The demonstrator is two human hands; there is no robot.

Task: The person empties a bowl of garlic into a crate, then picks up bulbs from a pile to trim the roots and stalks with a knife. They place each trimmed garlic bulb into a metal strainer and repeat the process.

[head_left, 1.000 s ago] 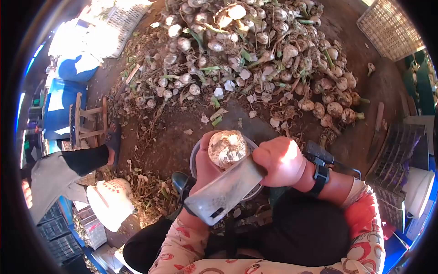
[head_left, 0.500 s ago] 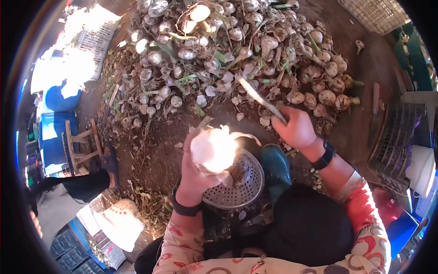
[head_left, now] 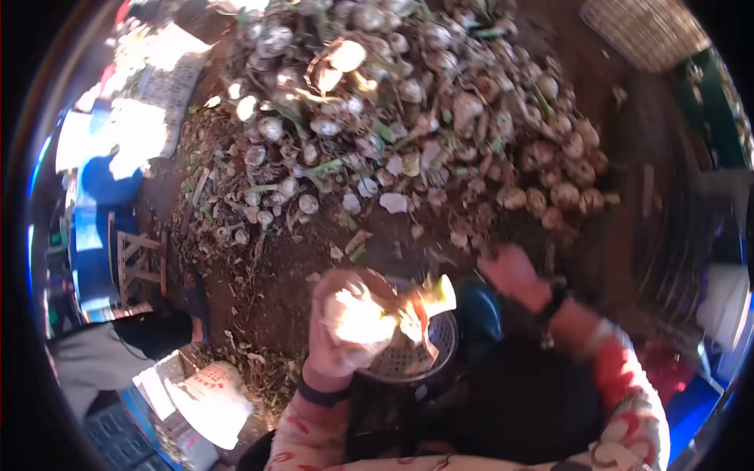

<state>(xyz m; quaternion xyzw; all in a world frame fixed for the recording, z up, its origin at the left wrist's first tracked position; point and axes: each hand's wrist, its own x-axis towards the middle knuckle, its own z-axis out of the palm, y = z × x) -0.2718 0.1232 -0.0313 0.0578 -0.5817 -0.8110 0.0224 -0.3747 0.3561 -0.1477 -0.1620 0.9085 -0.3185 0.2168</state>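
Observation:
My left hand (head_left: 330,330) is wrapped round a large pale onion (head_left: 357,314), overexposed by bright sun. A thick stem with a pale cut-looking end and dry brown leaves stick out from it to the right. Below the onion is a perforated metal colander (head_left: 400,365), partly hidden by my hand and the leaves. My right hand (head_left: 514,275), smeared by motion, is to the right of the stem end, apart from it. Its fingers look closed; the knife seen in it earlier cannot be made out now.
A big heap of onions (head_left: 408,110) with dried stems and skins spreads in front. A blue-green boot (head_left: 477,310) stands beside the colander. Crates (head_left: 644,31) stand at the edges. At left are a wooden stool (head_left: 141,263) and another person's leg (head_left: 157,334).
My left hand has turned the onion so its stem points right. My right hand has moved down, and the knife blade no longer shows clearly.

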